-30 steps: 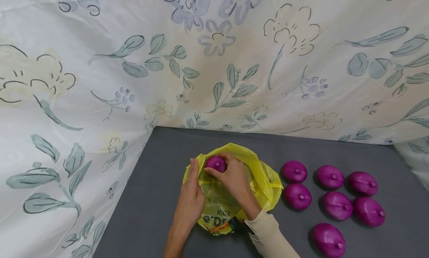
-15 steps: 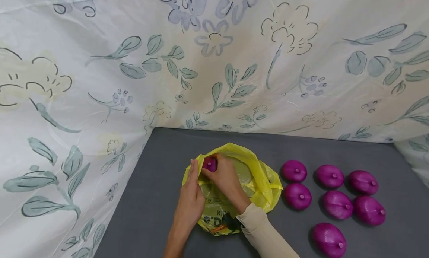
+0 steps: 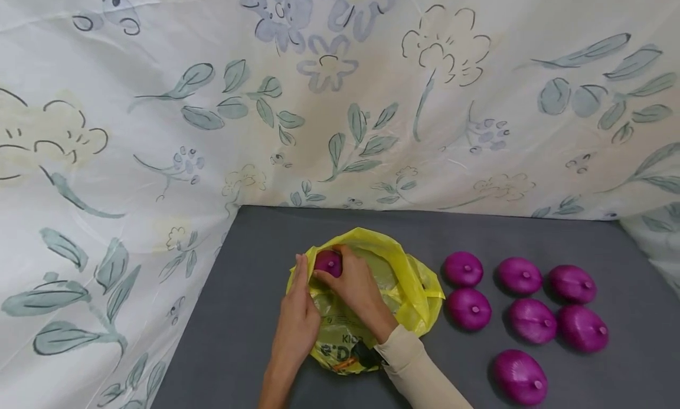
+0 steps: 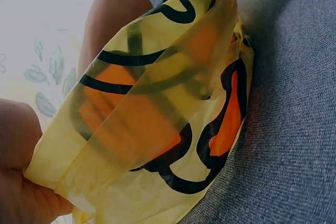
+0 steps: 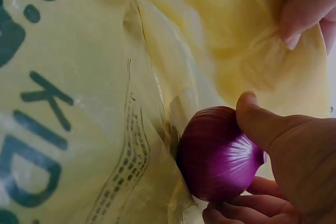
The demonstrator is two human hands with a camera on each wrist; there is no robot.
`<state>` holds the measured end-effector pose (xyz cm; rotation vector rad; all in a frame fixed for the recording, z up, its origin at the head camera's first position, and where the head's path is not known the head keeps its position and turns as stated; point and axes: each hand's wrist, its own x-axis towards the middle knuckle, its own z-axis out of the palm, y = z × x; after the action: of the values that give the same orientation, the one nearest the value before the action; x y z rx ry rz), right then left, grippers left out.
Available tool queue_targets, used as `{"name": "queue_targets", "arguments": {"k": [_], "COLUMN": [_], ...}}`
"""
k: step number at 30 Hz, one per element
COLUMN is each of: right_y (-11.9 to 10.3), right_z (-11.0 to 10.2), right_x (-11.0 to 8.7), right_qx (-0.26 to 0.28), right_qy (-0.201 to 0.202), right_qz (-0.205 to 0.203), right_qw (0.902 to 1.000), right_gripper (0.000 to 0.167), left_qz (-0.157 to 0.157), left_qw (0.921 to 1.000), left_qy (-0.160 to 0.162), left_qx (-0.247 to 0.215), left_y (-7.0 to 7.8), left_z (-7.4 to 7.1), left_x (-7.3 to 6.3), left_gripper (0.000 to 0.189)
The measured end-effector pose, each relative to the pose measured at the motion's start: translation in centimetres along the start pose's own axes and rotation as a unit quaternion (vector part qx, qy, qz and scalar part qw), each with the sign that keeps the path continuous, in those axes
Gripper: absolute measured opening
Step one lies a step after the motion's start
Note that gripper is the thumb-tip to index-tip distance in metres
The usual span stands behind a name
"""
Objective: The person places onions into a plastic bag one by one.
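Note:
My right hand (image 3: 360, 290) holds a purple onion (image 3: 327, 262) inside the mouth of a yellow plastic bag (image 3: 422, 285). In the right wrist view the thumb lies on one side of the onion (image 5: 218, 156) and the fingers curl under the other, with the bag's inner wall right beside it. At the left rim, my left hand (image 3: 298, 314) pinches the bag's edge between thumb and fingers. Close up in the left wrist view, the bag (image 4: 131, 124) shows black and orange print, and the left hand (image 4: 23, 166) grips its lower left corner.
Several more purple onions (image 3: 533, 320) lie on the dark grey cloth surface (image 3: 212, 338) to the right of the bag. A floral curtain (image 3: 340, 102) hangs along the back and left side.
My right hand has carried the onion left, toward the bag's left wall near the left hand. The left hand keeps its hold on the rim. The head view has shifted slightly.

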<state>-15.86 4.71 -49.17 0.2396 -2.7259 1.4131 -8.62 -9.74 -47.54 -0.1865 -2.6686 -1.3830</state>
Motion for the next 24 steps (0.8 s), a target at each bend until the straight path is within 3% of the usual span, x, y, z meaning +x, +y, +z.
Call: {"name": "queue_targets", "arguments": {"k": [6, 14, 19, 24], "right_y": [-0.6, -2.7, -3.7, -4.7], "right_z": [-1.2, -6.6, -10.6, -14.4], "right_x": [-0.6, -2.2, -3.2, -4.6], "right_qx": [-0.024, -0.006, 0.036, 0.038], "right_qy": [-0.008, 0.017, 0.055, 0.124], "right_qz": [0.010, 0.033, 0.021, -0.012], "right_qw": [0.9996, 0.9993, 0.9976, 0.9914], "right_gripper": [0.070, 0.070, 0.072, 0.074], "left_qz": [0.003, 0.007, 0.010, 0.000], "left_qw": [1.0000, 0.9999, 0.9999, 1.0000], "left_qy": [0.005, 0.007, 0.004, -0.004], "left_qx": [0.007, 0.003, 0.005, 0.000], "left_y": [0.0, 0.1, 0.1, 0.1], "left_z": [0.1, 0.2, 0.2, 0.2], "left_x": [0.0, 0.1, 0.2, 0.3], "left_gripper": [0.069, 0.070, 0.069, 0.071]}}
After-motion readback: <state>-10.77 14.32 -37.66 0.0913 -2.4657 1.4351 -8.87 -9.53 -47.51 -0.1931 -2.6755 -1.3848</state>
